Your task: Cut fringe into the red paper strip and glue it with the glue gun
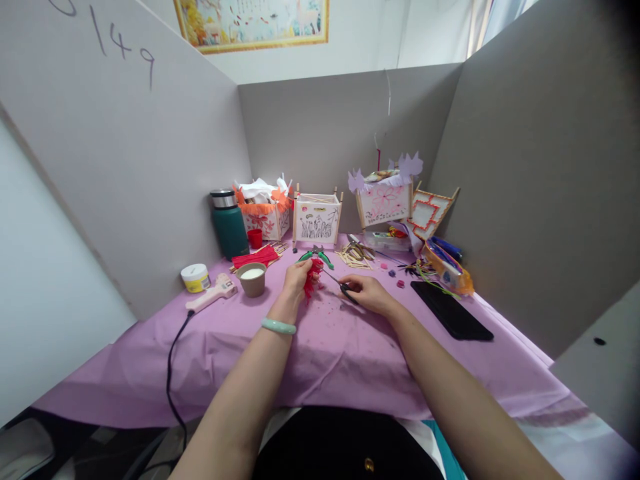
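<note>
In the middle of the purple-covered table (350, 360), my left hand (299, 279) is closed around a bunch of red fringed strands (313, 277), perhaps a tassel. My right hand (367, 293) grips a pair of scissors (346, 288) with dark handles, and their blades point left, close to the red strands. Whether the blades touch the strands I cannot tell. Green-handled pliers (325, 259) lie just behind my left hand. Small dark and red scraps are scattered on the cloth beneath my hands.
To the left are a glue gun (213, 295) with its cord, a yellow-white tub (195, 278), a cup (252, 280) and a green bottle (229, 223). Decorated stick-framed boxes (317, 220) line the back. A black phone-like slab (450, 311) and an orange pouch (450, 270) sit right.
</note>
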`<action>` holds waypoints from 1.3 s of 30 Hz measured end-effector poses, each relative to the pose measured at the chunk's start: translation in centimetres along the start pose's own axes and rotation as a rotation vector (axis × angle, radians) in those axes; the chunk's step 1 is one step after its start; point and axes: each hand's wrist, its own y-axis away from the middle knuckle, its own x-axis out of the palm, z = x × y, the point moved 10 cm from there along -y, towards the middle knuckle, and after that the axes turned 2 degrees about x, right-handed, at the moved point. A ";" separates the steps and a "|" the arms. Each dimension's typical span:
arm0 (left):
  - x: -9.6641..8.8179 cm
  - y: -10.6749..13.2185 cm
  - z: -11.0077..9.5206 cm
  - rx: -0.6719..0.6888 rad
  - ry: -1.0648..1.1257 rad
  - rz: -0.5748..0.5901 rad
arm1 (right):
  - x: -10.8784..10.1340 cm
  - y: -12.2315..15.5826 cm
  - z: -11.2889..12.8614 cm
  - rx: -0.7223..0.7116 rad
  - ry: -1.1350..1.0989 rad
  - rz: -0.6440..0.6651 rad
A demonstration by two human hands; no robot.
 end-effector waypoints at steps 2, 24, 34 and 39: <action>0.1 0.1 0.0 -0.002 0.003 0.002 | 0.0 0.0 0.2 0.001 0.009 0.001; 0.6 0.3 -0.1 -0.004 -0.022 0.033 | 0.0 0.0 0.1 -0.022 0.001 -0.009; 0.6 0.2 0.1 -0.012 -0.013 0.028 | 0.0 -0.2 -0.3 -0.009 0.002 -0.021; 0.6 0.1 0.0 -0.006 -0.017 0.035 | 0.0 -0.1 -0.1 -0.003 0.004 -0.020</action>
